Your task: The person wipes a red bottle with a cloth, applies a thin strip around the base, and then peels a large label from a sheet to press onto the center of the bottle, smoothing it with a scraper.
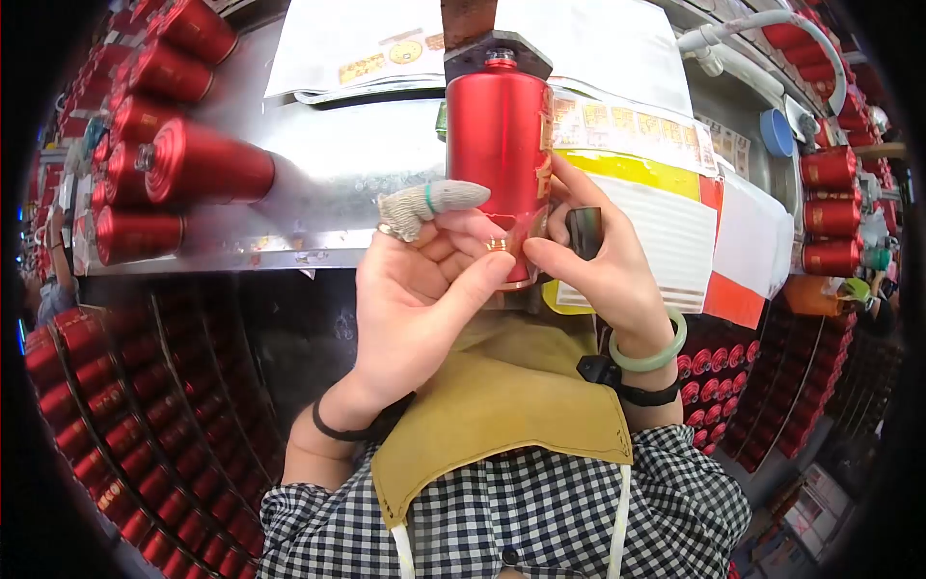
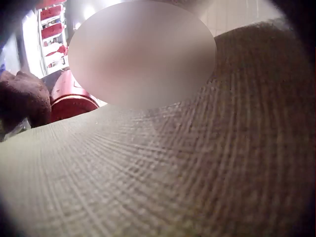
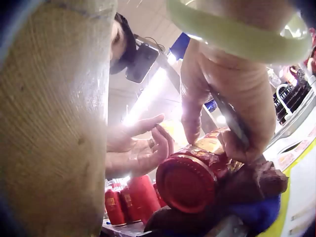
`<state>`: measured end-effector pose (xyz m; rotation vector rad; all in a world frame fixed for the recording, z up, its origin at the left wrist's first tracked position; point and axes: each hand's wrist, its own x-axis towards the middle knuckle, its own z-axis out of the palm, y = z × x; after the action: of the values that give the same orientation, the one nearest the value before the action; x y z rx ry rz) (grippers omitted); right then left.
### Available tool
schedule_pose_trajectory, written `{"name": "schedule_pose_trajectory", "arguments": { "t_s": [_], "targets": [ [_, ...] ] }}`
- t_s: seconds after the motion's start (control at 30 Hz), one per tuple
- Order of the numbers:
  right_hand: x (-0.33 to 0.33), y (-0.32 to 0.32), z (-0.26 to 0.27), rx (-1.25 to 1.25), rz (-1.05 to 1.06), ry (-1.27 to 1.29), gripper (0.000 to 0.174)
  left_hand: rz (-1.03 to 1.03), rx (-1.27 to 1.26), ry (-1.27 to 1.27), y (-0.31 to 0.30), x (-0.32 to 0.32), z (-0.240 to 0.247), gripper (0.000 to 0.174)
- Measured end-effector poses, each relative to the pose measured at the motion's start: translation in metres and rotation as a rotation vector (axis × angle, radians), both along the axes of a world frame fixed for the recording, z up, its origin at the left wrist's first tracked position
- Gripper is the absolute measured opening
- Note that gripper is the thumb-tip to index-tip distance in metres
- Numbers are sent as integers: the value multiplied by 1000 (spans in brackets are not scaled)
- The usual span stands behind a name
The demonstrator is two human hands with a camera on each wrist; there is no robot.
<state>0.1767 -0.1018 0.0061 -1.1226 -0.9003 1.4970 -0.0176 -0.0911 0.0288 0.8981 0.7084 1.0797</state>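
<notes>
A red bottle (image 1: 497, 125) lies in front of the torso, its capped neck pointing away; its round base (image 3: 186, 183) faces the right wrist view. The left hand (image 1: 410, 299) pinches a small gold-and-red piece (image 1: 498, 244) between thumb and finger, close against the bottle's lower part. A grey cloth cover (image 1: 434, 205) with a green band is on one left finger. The right hand (image 1: 608, 270) grips the bottle's right side, thumb and fingers on its surface (image 3: 210, 143). A dark, smooth object (image 1: 585, 232) is tucked in that hand.
More red bottles (image 1: 207, 164) stand on the metal bench (image 1: 328, 183) at left. White papers (image 1: 617, 48) and a yellow-edged stack (image 1: 646, 227) lie behind and right. A blue cup (image 1: 776, 132) is farther right. Racks of red bottles (image 1: 145, 434) fill both sides.
</notes>
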Motion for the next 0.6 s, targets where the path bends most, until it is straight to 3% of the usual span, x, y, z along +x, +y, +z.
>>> {"name": "schedule_pose_trajectory", "arguments": {
  "t_s": [0.3,0.6],
  "targets": [
    [0,2,7,-14,41,-124,81,94,0,87,2,-10,-8,43],
    [-4,3,12,-30,63,-34,78,92,-20,92,3,-15,-9,42]
  ]
}}
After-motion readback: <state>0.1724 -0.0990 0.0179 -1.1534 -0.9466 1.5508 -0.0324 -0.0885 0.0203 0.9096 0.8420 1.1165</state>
